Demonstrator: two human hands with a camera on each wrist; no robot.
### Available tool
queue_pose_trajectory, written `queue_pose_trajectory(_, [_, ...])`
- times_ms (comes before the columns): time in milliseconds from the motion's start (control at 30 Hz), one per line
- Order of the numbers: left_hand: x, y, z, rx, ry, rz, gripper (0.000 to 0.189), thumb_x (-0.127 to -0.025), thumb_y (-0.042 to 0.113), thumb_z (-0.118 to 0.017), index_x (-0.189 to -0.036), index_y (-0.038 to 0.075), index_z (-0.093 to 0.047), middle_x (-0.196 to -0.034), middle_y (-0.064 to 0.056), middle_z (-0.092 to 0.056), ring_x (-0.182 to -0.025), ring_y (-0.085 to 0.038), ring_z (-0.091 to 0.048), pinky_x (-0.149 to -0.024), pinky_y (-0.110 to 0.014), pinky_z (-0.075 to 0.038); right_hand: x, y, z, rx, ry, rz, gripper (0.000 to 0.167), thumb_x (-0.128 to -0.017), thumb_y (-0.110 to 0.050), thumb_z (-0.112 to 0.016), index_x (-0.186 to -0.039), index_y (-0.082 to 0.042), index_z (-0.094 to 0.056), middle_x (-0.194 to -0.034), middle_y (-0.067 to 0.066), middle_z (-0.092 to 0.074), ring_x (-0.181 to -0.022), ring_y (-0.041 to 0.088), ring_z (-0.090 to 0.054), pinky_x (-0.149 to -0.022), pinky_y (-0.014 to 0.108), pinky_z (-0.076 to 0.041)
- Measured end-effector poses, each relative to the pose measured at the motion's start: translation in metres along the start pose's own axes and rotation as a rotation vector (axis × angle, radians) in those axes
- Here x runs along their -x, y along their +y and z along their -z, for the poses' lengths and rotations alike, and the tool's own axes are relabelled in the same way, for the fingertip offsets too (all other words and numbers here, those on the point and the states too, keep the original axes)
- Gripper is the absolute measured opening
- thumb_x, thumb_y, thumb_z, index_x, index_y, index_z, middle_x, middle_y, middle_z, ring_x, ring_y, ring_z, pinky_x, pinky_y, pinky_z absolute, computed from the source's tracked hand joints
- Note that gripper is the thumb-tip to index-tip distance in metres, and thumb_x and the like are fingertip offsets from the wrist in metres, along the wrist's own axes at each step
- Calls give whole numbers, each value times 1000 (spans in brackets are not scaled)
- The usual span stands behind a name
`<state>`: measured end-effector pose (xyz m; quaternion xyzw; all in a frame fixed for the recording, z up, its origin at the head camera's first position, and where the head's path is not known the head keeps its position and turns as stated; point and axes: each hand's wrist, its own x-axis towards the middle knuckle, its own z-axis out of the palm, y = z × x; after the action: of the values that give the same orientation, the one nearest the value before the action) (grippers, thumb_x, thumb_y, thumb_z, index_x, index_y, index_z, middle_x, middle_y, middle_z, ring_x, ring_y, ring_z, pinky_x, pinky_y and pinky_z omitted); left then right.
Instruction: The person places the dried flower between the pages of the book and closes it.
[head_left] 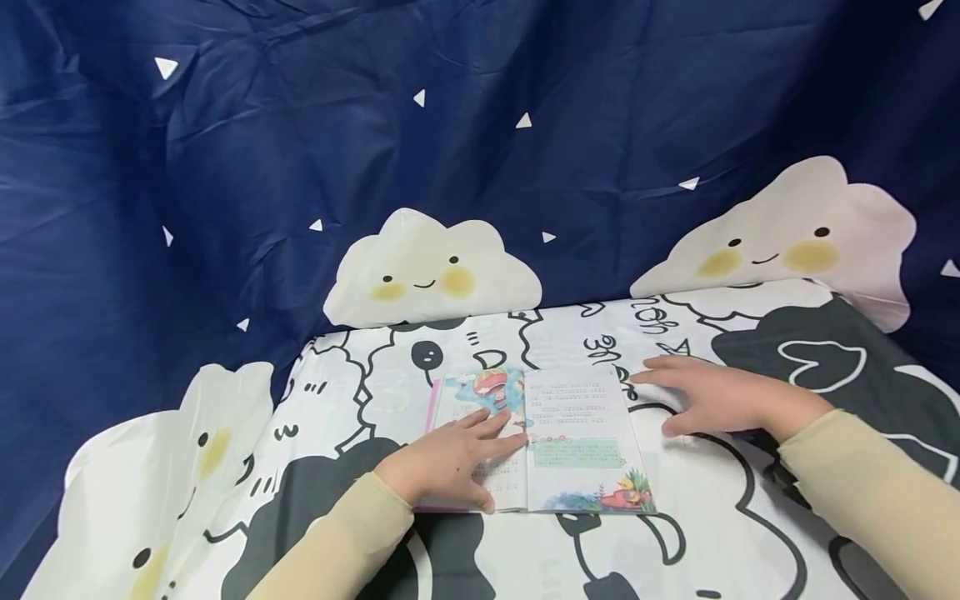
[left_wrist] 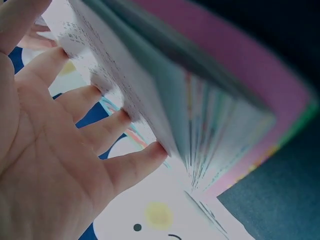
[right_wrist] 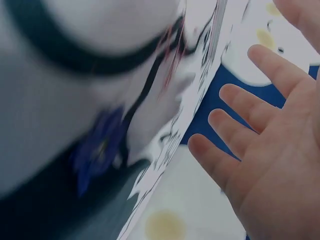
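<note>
An open picture book [head_left: 573, 417] lies on a black-and-white printed cloth, its right page showing text, a green box and a small colourful drawing. My left hand [head_left: 453, 460] rests on the left page with its fingers spread, covering part of the print and a balloon picture's lower edge. In the left wrist view, fingertips [left_wrist: 159, 150] touch the page, and a pink cover [left_wrist: 250, 55] shows beneath the stacked pages. Right of the book, my right hand [head_left: 712, 396] hovers over the cloth, fingers extended, holding nothing. A small dark-blue, petal-like thing [right_wrist: 100, 147], blurred, is on the cloth below it.
The printed cloth [head_left: 525, 558] covers the surface around the book. Cloud-shaped cushions or cutouts with smiling faces stand along the back [head_left: 431, 275], the right [head_left: 795, 225] and the left [head_left: 172, 475]. Behind hangs a dark blue curtain [head_left: 480, 167] with white triangles.
</note>
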<state>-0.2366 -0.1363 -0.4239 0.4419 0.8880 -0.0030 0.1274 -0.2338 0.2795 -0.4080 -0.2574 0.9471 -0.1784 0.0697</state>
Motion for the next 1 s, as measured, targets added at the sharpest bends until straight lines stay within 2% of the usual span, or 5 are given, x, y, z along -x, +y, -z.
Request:
queue_pose_trajectory(167, [-1, -1, 0, -5, -3, 1, 100, -78, 59, -79, -161, 40, -26, -169, -1, -15, -151, -36, -21, -117, -48, -29, 7, 24, 6, -29, 54, 5, 64, -84, -37, -82, -139, -13, -63, -148, 25, -46, -136, 49, -39, -103, 65, -36])
queue_pose_trajectory(433, [-1, -2, -1, 22, -5, 13, 99, -79, 58, -80, -160, 41, -27, -169, 2, -15, -152, -33, -19, -118, -48, -27, 13, 56, 7, -71, 80, -14, 49, -89, -29, -79, -134, -12, -67, -140, 23, -53, -130, 47, -47, -98, 61, -41])
queue_pose_trajectory(633, [1, 0, -2, 20, -1, 23, 98, -79, 60, -78, -160, 42, -25, -169, 3, -14, -152, -31, -19, -117, -47, -28, 15, 66, 8, -62, 74, -28, 38, -90, -20, -75, -128, -14, -71, -139, 25, -54, -128, 48, -48, -96, 61, -42])
queue_pose_trajectory(867, [2, 0, -2, 20, -11, 34, 98, -80, 59, -78, -160, 43, -24, -169, 3, -13, -153, -31, -17, -118, -48, -25, 9, 73, 8, -50, 52, -62, 36, -89, -15, -74, -126, -17, -73, -140, 27, -52, -128, 51, -47, -96, 63, -41])
queue_pose_trajectory(1000, [1, 0, -1, 30, -13, 37, 98, -81, 58, -78, -160, 43, -23, -169, 3, -13, -153, -30, -16, -119, -48, -24, 4, 77, 8, -53, 38, -66, 35, -90, -8, -68, -124, -17, -74, -142, 30, -49, -130, 54, -43, -98, 66, -39])
